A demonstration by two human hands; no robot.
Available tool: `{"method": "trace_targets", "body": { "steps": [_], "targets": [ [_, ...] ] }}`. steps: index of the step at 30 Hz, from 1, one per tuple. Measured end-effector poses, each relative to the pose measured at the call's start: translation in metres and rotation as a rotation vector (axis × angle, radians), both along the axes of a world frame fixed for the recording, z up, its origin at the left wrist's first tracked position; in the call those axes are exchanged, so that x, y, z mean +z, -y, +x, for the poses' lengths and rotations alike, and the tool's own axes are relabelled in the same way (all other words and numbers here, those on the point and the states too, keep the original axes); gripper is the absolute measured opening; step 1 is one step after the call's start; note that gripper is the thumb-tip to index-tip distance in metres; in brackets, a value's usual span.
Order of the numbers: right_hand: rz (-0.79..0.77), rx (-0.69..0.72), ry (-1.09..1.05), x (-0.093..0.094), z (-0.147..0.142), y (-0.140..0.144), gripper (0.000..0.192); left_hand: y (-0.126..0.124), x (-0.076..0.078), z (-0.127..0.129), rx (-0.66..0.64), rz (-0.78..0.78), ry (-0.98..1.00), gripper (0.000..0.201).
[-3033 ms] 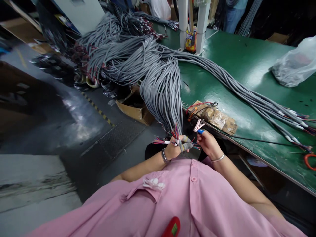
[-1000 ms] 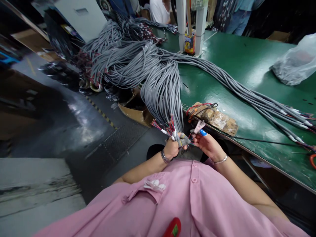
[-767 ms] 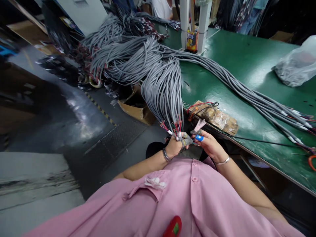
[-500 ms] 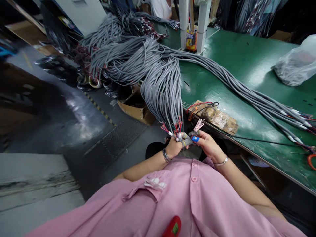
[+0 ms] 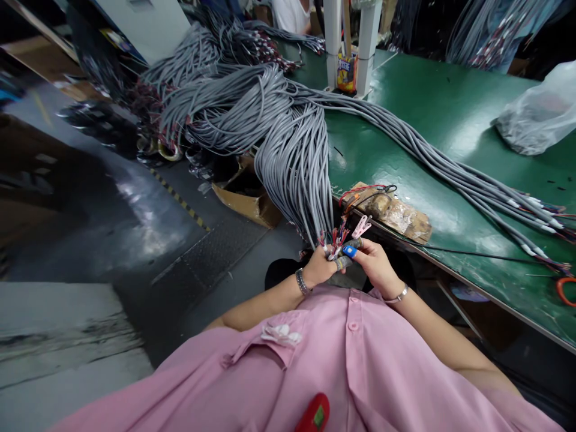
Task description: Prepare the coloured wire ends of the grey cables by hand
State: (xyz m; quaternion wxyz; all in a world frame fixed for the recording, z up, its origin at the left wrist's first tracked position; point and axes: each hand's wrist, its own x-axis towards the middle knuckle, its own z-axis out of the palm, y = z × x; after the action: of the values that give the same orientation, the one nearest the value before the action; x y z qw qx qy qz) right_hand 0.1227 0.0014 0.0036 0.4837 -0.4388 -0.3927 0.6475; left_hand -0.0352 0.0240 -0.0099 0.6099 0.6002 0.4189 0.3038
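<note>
My left hand (image 5: pixel 317 267) is closed around the ends of several grey cables (image 5: pixel 294 162), just off the table's front edge. Fine red and dark wires (image 5: pixel 337 237) fan out of the cable ends above its fingers. Against those wires, my right hand (image 5: pixel 377 267) pinches with thumb and forefinger; a blue cover (image 5: pixel 349 251) sits on the thumb. Grey wrappings show on fingers of both hands, and the exact point of the pinch is partly hidden. Just above the right fingers stands a pink clothes peg (image 5: pixel 362 227).
A worn wooden block (image 5: pixel 396 215) with wires lies at the edge of the green table (image 5: pixel 423 150). More grey cables stretch to the right, towards orange-handled scissors (image 5: pixel 565 290). A plastic bag (image 5: pixel 535 114) sits at right. Below the cables is an open cardboard box (image 5: pixel 245 201).
My right thumb and fingers have moved slightly left, onto the wires. The wire ends in my left hand have shifted right and bunched closer together.
</note>
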Motion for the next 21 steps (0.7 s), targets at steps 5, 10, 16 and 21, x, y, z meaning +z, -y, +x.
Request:
{"method": "trace_targets", "body": {
  "steps": [5, 10, 16, 21],
  "targets": [
    [0.007, 0.051, -0.069, -0.011, 0.012, -0.002, 0.019, 0.001, 0.0, -0.001, 0.064, -0.04, 0.105, 0.031],
    [-0.189, 0.002, -0.323, -0.027, 0.03, -0.014, 0.039, 0.006, 0.003, 0.003, 0.268, -0.162, 0.381, 0.028],
    [-0.027, -0.123, -0.194, -0.024, 0.016, -0.025, 0.037, 0.006, 0.009, 0.017, 0.328, -0.123, 0.38, 0.031],
    [0.08, -0.338, -0.13, -0.028, 0.009, -0.03, 0.043, 0.004, 0.008, 0.022, 0.315, -0.122, 0.345, 0.032]
  ]
}}
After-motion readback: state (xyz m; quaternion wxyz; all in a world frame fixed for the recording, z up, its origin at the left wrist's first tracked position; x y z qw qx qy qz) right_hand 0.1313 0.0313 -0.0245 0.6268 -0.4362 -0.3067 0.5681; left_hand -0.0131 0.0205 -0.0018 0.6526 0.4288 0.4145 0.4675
